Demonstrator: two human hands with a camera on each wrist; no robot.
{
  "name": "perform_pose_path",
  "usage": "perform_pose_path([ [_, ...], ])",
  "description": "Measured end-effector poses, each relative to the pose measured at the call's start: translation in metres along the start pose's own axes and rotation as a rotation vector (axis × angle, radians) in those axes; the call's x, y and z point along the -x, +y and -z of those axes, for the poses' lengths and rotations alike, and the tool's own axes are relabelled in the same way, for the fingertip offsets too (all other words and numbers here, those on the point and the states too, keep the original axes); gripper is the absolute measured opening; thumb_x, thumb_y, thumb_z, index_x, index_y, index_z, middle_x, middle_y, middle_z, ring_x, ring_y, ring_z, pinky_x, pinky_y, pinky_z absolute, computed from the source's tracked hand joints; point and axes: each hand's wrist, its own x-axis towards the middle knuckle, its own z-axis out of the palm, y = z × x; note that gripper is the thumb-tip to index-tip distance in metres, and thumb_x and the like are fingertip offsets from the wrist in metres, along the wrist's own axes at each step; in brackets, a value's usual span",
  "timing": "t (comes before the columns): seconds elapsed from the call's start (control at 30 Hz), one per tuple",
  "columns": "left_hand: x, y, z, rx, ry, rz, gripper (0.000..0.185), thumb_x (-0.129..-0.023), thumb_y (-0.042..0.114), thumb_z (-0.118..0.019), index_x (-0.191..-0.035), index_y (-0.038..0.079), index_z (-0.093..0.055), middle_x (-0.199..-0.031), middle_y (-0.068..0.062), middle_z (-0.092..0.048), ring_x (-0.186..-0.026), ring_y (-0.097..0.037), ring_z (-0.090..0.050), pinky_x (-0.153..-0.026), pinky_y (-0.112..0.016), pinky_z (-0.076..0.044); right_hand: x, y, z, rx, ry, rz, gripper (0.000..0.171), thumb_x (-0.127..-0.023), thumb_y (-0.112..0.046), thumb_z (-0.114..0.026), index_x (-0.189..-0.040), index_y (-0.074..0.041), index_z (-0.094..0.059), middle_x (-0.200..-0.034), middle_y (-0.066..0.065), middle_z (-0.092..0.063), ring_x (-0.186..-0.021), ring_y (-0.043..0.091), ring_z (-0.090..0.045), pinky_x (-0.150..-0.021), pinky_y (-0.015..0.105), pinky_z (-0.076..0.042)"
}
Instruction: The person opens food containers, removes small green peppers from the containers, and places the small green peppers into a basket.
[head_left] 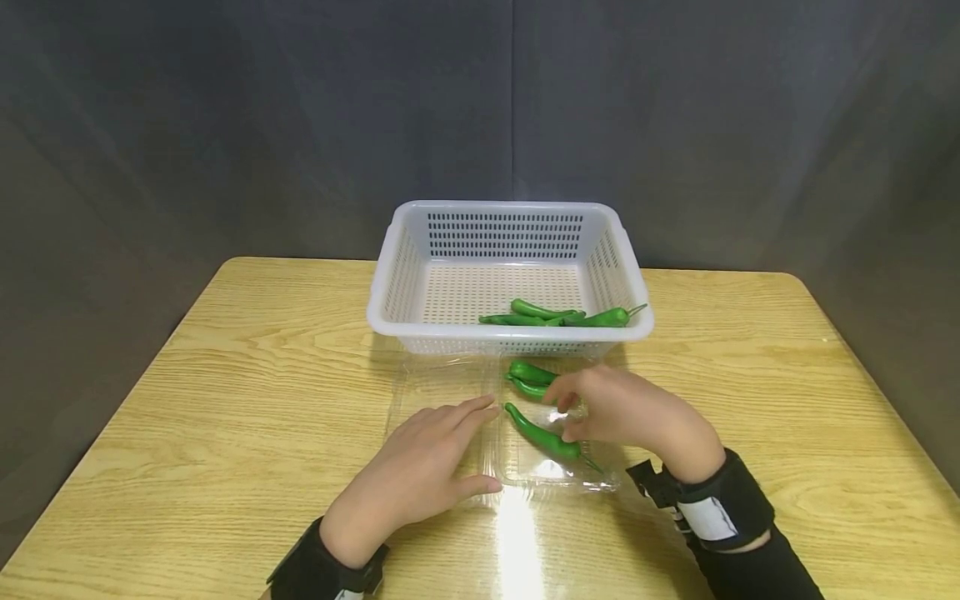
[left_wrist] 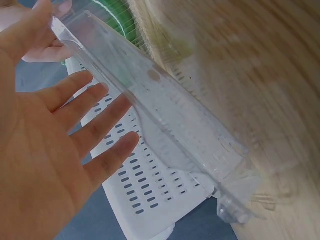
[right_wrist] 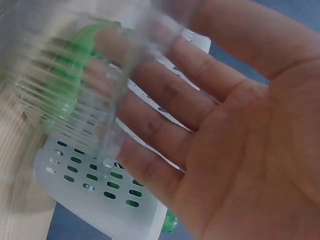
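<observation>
A clear plastic clamshell box point(head_left: 517, 477) lies opened flat on the table, its lid half to the left. In its right half, one green chili pepper point(head_left: 542, 435) lies slantwise near the front, and two more green peppers point(head_left: 528, 379) lie at the back, partly hidden by my right hand. My right hand point(head_left: 622, 412) reaches over that half, thumb and fingers apart, fingertips close to the peppers. In the right wrist view its fingers show partly through the clear wall. My left hand point(head_left: 420, 462) lies over the lid half, fingers extended to the middle fold.
A white slotted basket point(head_left: 510, 332) stands right behind the box. Several green peppers point(head_left: 600, 319) lie in its front right part. The wooden table point(head_left: 247, 400) reaches out on both sides, with dark cloth point(head_left: 465, 100) behind it.
</observation>
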Motion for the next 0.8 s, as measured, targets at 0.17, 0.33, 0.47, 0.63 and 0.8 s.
perform_pose_path([
  [0.17,0.001,0.000,0.000,0.009,0.007,-0.001,0.080,-0.086,0.054,-0.070,-0.150,0.013,-0.044,-0.155,-0.005,-0.040,-0.136,-0.024,-0.044,-0.110,-0.048,-0.037,-0.002,-0.002,-0.002,0.001,-0.038,-0.010,0.042,-0.077,-0.009,-0.084,-0.116,-0.008,-0.069,-0.105,0.004,-0.071,-0.099,0.023,-0.066,-0.085,0.040,-0.055],
  [0.33,0.001,0.000,0.001,0.002,-0.002,0.006,0.081,-0.086,0.055,-0.070,-0.150,0.014,-0.043,-0.155,-0.003,-0.040,-0.136,-0.023,-0.044,-0.110,-0.047,-0.038,-0.005,-0.002,-0.006,0.011,-0.069,-0.019,0.040,-0.076,-0.010,-0.085,-0.113,-0.009,-0.070,-0.102,0.002,-0.071,-0.095,0.021,-0.066,-0.081,0.037,-0.055],
  [0.47,0.001,0.000,0.001,0.003,-0.004,0.007,0.081,-0.086,0.055,-0.070,-0.150,0.014,-0.043,-0.155,-0.003,-0.040,-0.136,-0.023,-0.044,-0.110,-0.047,-0.038,-0.009,-0.003,-0.011,0.021,-0.083,-0.028,0.038,-0.074,-0.010,-0.086,-0.108,-0.011,-0.071,-0.095,-0.001,-0.070,-0.088,0.015,-0.064,-0.079,0.035,-0.054],
  [0.63,0.001,-0.001,0.000,0.002,0.005,-0.003,0.080,-0.086,0.055,-0.069,-0.150,0.014,-0.043,-0.155,-0.002,-0.041,-0.136,-0.023,-0.044,-0.110,-0.047,-0.038,-0.012,-0.003,-0.017,0.037,-0.098,-0.049,0.036,-0.071,-0.013,-0.089,-0.101,-0.015,-0.070,-0.088,-0.004,-0.067,-0.083,0.011,-0.061,-0.078,0.035,-0.053],
  [0.8,0.000,0.000,0.000,0.001,0.013,-0.015,0.079,-0.087,0.054,-0.069,-0.150,0.013,-0.044,-0.154,-0.003,-0.041,-0.136,-0.023,-0.044,-0.110,-0.047,-0.038,-0.013,-0.003,-0.020,0.049,-0.102,-0.053,0.036,-0.069,-0.016,-0.091,-0.098,-0.015,-0.069,-0.082,-0.006,-0.065,-0.076,0.009,-0.058,-0.075,0.034,-0.052],
])
